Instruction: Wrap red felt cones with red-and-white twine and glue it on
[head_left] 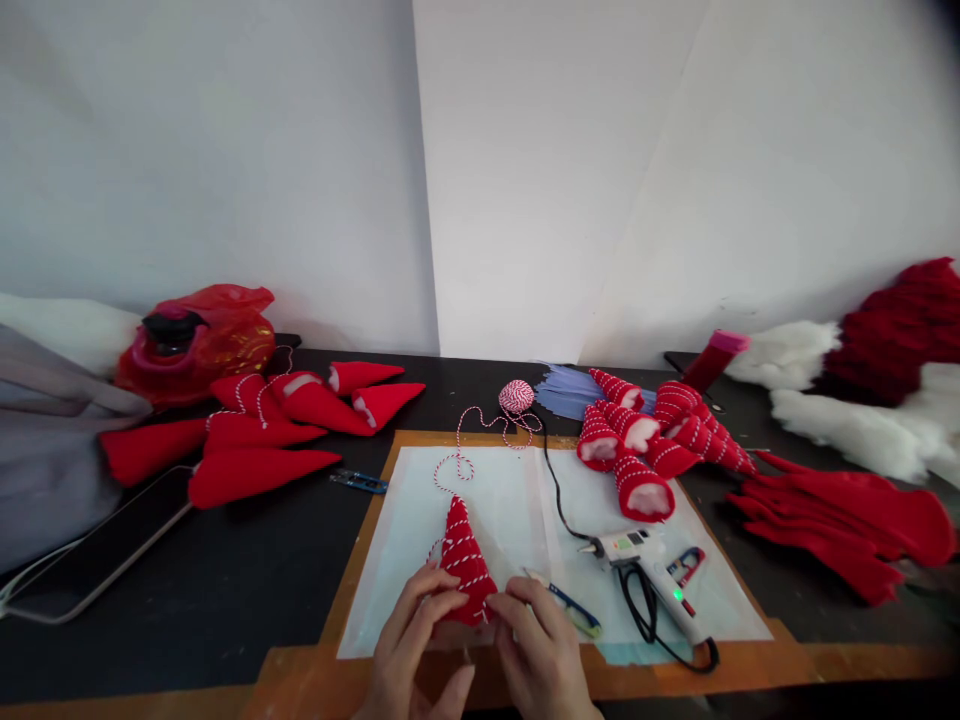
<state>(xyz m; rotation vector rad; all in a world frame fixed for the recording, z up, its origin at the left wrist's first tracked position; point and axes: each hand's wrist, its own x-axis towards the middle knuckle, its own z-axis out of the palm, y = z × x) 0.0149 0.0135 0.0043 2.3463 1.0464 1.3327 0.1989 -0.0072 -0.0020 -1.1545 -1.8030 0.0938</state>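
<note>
A red felt cone (466,560) wound with red-and-white twine (463,556) lies on the white sheet in front of me, tip pointing away. My left hand (416,640) holds its lower left side, fingers on the felt and thumb below. At the lower right edge, my right hand (541,640) pinches with thumb and forefinger where a short twine end shows; the fingertips hide the exact grip. From the cone's tip, loose twine curls back to a ball of twine (517,397).
Right of the cone lie a craft knife (574,608), a glue gun (652,570) with a green light, and small snips (686,568). Several twine-wrapped cones (645,490) sit behind. Plain red cones (262,475), a phone (105,550) and blue snips (358,481) are at left.
</note>
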